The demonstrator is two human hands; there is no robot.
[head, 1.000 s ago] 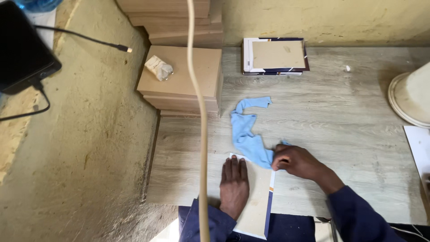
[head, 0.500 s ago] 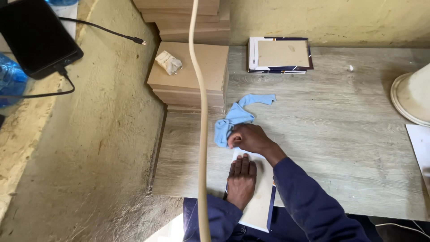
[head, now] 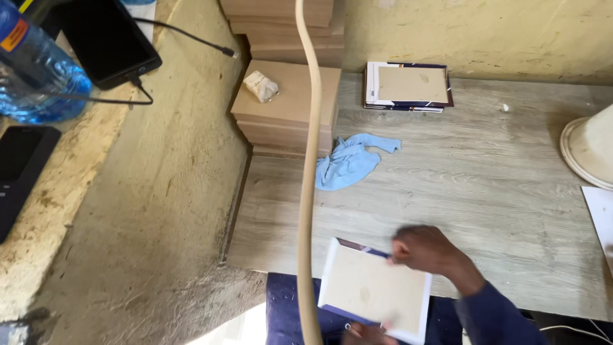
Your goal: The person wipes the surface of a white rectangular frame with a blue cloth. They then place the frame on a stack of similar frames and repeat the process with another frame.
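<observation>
A picture frame (head: 373,291) lies face down, showing a brown backing board with a white border. It hangs over the table's near edge, above my lap. My right hand (head: 424,250) grips its upper right corner and looks blurred. Only the fingers of my left hand (head: 369,332) show at the bottom of the view, holding the frame's lower edge. A crumpled light blue cloth (head: 351,163) lies loose on the grey wooden table (head: 485,191), well beyond both hands.
A tan hose (head: 310,160) hangs down across the view. Brown boards (head: 287,105) with a crumpled wad (head: 260,85) are stacked at the table's left. More frames (head: 408,86) lie at the back. A white round object (head: 590,150) and white sheet (head: 600,217) sit right. A water bottle (head: 32,70), tablet (head: 105,41) and phone (head: 19,166) rest on the left ledge.
My right hand let go of the blue cloth, leaving it near the boards, and came back to the frame's top corner. The frame has shifted toward me and turned slightly.
</observation>
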